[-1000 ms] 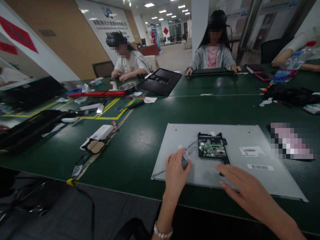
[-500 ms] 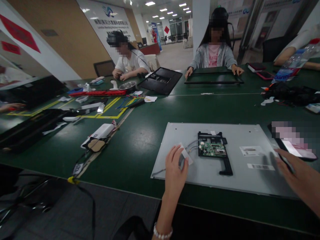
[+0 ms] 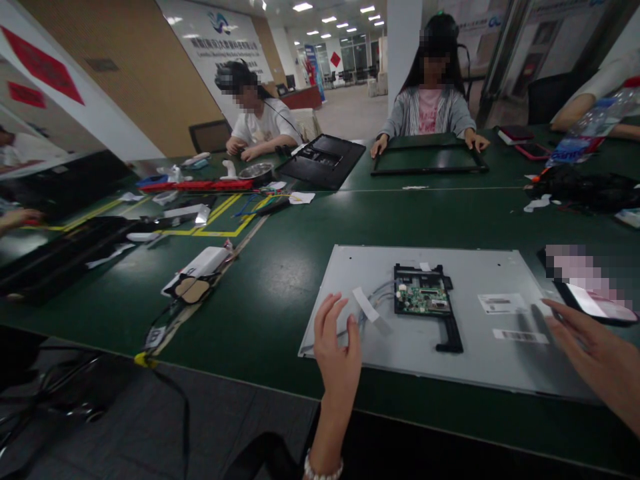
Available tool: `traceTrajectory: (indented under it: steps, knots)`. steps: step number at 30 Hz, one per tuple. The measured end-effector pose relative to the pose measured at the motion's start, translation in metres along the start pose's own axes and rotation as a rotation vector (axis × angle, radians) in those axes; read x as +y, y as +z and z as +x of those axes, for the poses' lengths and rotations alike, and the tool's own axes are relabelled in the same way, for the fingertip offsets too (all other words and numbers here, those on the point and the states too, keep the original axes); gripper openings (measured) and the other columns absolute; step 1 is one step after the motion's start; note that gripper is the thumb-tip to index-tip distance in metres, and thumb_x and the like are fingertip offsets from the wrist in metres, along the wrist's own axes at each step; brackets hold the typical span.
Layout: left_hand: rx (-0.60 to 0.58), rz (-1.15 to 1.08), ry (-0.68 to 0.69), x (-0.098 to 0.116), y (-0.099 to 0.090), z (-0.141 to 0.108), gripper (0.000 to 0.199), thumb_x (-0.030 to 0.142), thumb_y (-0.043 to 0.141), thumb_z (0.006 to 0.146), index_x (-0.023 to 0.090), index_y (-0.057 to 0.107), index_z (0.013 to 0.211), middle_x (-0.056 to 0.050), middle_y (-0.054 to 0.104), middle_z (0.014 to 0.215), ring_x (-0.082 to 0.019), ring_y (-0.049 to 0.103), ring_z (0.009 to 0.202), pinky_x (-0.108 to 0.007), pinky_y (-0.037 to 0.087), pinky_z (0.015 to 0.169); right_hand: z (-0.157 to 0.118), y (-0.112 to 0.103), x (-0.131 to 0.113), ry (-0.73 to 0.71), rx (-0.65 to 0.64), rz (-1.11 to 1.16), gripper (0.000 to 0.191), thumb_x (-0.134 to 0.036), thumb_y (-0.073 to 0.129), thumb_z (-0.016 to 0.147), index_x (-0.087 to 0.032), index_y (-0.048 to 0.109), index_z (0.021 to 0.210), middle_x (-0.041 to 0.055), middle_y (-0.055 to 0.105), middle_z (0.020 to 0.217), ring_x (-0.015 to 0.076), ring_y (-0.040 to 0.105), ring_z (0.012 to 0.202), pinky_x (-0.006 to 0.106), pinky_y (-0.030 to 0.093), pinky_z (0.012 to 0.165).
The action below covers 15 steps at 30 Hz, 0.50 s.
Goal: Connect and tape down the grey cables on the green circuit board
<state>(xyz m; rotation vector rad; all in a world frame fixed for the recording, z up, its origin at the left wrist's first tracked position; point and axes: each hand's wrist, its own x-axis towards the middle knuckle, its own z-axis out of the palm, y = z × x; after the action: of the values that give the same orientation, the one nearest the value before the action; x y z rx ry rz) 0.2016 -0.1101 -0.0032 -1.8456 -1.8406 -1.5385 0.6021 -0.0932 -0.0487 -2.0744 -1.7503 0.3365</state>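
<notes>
A flat grey metal panel (image 3: 480, 363) lies on the table in front of me. On it sits a green circuit board (image 3: 420, 299) in a black plastic bracket (image 3: 451, 333). Grey cables (image 3: 381, 291) run left from the board, and a strip of white tape (image 3: 365, 305) lies across them. Just left of the tape, my left hand (image 3: 337, 350) is open, its fingers curved and apart with nothing between them. Over the panel's right edge, my right hand (image 3: 595, 347) is closed around a slim dark tool (image 3: 570, 327), blurred and partly hidden by the fingers.
Right of the panel lies a phone (image 3: 590, 287). A white power strip or box with a cable (image 3: 200, 270) is to the left. Across the table, a person holds a black frame (image 3: 430, 170), beside a black plastic cover (image 3: 323, 160). A plastic bottle (image 3: 585, 137) leans at the right.
My left hand has let go of the white tape and drawn back left, its fingers spreading. The tape stays on the cables. My right hand has shifted only slightly, still with the tool.
</notes>
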Motion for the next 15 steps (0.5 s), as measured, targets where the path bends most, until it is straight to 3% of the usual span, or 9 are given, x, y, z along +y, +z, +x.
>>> traceTrajectory:
  steps: [3, 7, 10, 13, 15]
  knots:
    - [0.031, 0.013, 0.016, 0.001, -0.001, 0.001, 0.024, 0.017, 0.053, 0.091, 0.019, 0.060, 0.114, -0.010, 0.062, 0.119, -0.023, 0.057, 0.118, -0.043, 0.046, 0.101, -0.002, 0.000, -0.011, -0.039, 0.005, 0.026, 0.058, -0.058, 0.036, 0.090, -0.024, 0.054, 0.133, 0.0119, 0.065, 0.125, 0.0312, 0.067, 0.090, 0.043, 0.053, 0.071]
    - [0.077, 0.023, 0.018, 0.002, -0.003, 0.000, 0.023, 0.016, 0.054, 0.090, 0.019, 0.061, 0.112, -0.010, 0.062, 0.119, -0.023, 0.056, 0.119, -0.043, 0.046, 0.101, -0.008, 0.005, -0.025, -0.131, -0.007, 0.099, 0.054, -0.056, 0.037, 0.091, -0.023, 0.053, 0.131, 0.0113, 0.052, 0.141, 0.0339, 0.055, 0.120, 0.042, 0.056, 0.072]
    - [0.117, 0.028, 0.014, 0.002, -0.005, -0.001, 0.024, 0.016, 0.053, 0.091, 0.020, 0.061, 0.113, -0.010, 0.062, 0.120, -0.023, 0.056, 0.120, -0.043, 0.045, 0.102, -0.014, 0.011, -0.031, -0.226, -0.035, 0.121, 0.052, -0.055, 0.038, 0.092, -0.024, 0.054, 0.130, 0.0096, 0.040, 0.151, 0.0344, 0.046, 0.131, 0.046, 0.055, 0.084]
    - [0.131, 0.025, 0.018, 0.002, -0.005, -0.001, 0.024, 0.016, 0.052, 0.091, 0.020, 0.061, 0.113, -0.010, 0.062, 0.120, -0.023, 0.056, 0.120, -0.042, 0.046, 0.101, -0.022, 0.018, -0.038, -0.405, -0.117, 0.061, 0.053, -0.056, 0.042, 0.091, -0.025, 0.053, 0.133, 0.0070, 0.029, 0.157, 0.0348, 0.033, 0.139, 0.055, 0.041, 0.105]
    - [0.128, 0.024, 0.021, 0.001, -0.005, -0.002, 0.024, 0.016, 0.052, 0.091, 0.020, 0.061, 0.113, -0.010, 0.062, 0.120, -0.022, 0.057, 0.119, -0.042, 0.046, 0.101, -0.027, 0.022, -0.044, -0.529, -0.209, -0.009, 0.058, -0.057, 0.045, 0.090, -0.028, 0.047, 0.140, 0.0037, 0.023, 0.160, 0.0351, 0.022, 0.144, 0.057, 0.032, 0.111]
